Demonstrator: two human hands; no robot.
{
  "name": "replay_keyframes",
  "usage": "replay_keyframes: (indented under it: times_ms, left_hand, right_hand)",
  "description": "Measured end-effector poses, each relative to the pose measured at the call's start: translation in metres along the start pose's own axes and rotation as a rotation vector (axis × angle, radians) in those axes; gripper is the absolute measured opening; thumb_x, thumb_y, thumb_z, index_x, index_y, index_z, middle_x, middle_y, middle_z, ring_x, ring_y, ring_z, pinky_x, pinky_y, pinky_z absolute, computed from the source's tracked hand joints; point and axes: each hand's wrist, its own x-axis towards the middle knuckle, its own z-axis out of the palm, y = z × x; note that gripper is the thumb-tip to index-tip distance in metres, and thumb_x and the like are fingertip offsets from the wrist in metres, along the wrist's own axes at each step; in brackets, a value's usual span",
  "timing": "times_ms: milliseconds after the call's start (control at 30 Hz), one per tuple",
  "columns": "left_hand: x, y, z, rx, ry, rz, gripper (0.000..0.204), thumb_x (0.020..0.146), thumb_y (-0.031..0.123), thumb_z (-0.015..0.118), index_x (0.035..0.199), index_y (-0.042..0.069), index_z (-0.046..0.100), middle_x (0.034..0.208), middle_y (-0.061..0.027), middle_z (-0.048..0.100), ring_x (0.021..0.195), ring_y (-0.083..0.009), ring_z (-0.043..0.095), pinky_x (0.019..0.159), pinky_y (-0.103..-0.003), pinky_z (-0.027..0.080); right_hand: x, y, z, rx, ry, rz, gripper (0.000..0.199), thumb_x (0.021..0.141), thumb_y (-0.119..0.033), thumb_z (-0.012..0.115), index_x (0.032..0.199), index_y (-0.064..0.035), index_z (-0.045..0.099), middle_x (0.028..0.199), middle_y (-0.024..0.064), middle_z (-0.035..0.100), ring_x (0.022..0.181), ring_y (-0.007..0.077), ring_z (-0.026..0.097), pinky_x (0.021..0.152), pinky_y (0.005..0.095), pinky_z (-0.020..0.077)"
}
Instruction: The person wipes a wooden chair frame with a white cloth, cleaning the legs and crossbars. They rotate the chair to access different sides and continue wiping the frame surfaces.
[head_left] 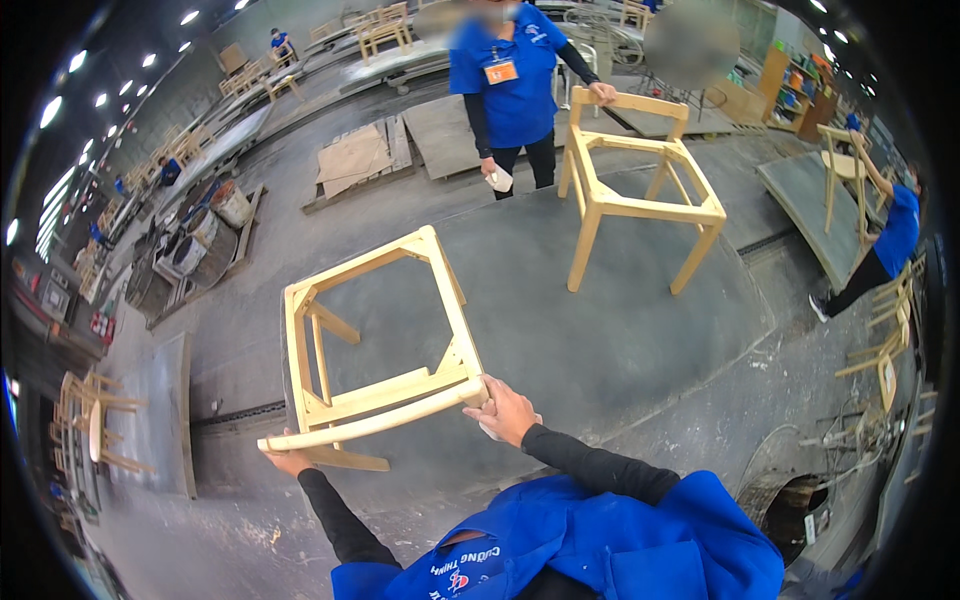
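Note:
A pale wooden chair frame (452, 310) with an open seat stands on the grey table in front of me, its back rail toward me. My left hand (289, 459) is closed round the left end of that rail, fingers partly hidden beneath it. At the rail's right end, my right hand (508, 412) grips the corner. Something whitish shows under the right palm, too little of it visible to name. Across the table stands a second chair frame (650, 208), also with an open seat; a co-worker (515, 70) in blue rests a hand on its back and holds a white wad low in the other.
The grey table (560, 330) fills the middle. Wooden boards on a pallet (355, 160) lie behind it at left, near rusty drums (230, 203). At right another person (893, 225) handles a chair (845, 165); more chairs (97, 420) stand at far left.

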Motion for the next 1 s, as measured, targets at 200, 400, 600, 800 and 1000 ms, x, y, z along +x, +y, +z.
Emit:
replay_keyframes:
  times_ms: [200, 400, 600, 800, 1000]
  left_hand:
    - [-0.027, 0.004, -0.013, 0.005, 0.005, 0.121, 0.048, 0.075, 0.016, 0.080, 0.107, -0.002, 0.050, 0.099, -0.0124, 0.055, 0.089, -0.0246, 0.052, 0.085, -0.039, 0.045]
    - [-0.107, 0.058, -0.050, 0.009, -0.174, 0.063, 0.037, 0.074, 0.014, 0.079, 0.095, 0.002, 0.052, 0.088, -0.0084, 0.054, 0.083, -0.0222, 0.053, 0.079, -0.037, 0.045]
    - [-0.083, 0.123, -0.026, 0.055, -0.253, 0.184, 0.030, 0.074, 0.013, 0.072, 0.094, -0.002, 0.055, 0.088, -0.0106, 0.058, 0.084, -0.0253, 0.056, 0.078, -0.040, 0.046]
    - [0.010, 0.181, 0.072, -0.190, -0.124, 0.166, 0.059, 0.070, -0.001, 0.065, 0.125, -0.003, 0.045, 0.117, -0.0194, 0.058, 0.111, -0.0298, 0.057, 0.096, -0.038, 0.044]
    - [0.040, 0.210, 0.122, 0.153, -0.011, 0.259, 0.065, 0.086, 0.024, 0.066, 0.141, 0.009, 0.034, 0.125, -0.0229, 0.054, 0.112, -0.0422, 0.055, 0.090, -0.045, 0.046]
  right_hand:
    - [0.000, 0.025, -0.009, -0.025, 0.144, -0.101, 0.072, 0.079, -0.048, 0.070, 0.132, -0.0051, 0.047, 0.109, 0.0183, 0.064, 0.092, 0.0342, 0.065, 0.077, 0.0411, 0.0525]
    - [-0.012, 0.060, -0.076, 0.020, 0.159, -0.154, 0.070, 0.077, -0.046, 0.074, 0.131, -0.0065, 0.051, 0.093, 0.0163, 0.067, 0.078, 0.0318, 0.067, 0.066, 0.0387, 0.0529]
    - [0.026, 0.036, -0.150, -0.056, 0.124, -0.136, 0.067, 0.078, -0.041, 0.075, 0.131, -0.0064, 0.053, 0.065, 0.0124, 0.062, 0.056, 0.0243, 0.061, 0.058, 0.0336, 0.0492]
    - [0.142, -0.023, -0.164, 0.084, 0.299, -0.175, 0.056, 0.079, -0.034, 0.072, 0.124, -0.0043, 0.058, 0.057, 0.0105, 0.052, 0.054, 0.0236, 0.055, 0.056, 0.0341, 0.0457]
    - [0.216, -0.095, -0.141, -0.288, 0.629, -0.486, 0.068, 0.079, -0.035, 0.072, 0.139, -0.0166, 0.045, 0.137, 0.0151, 0.043, 0.077, 0.0286, 0.066, 0.059, 0.0390, 0.0527]
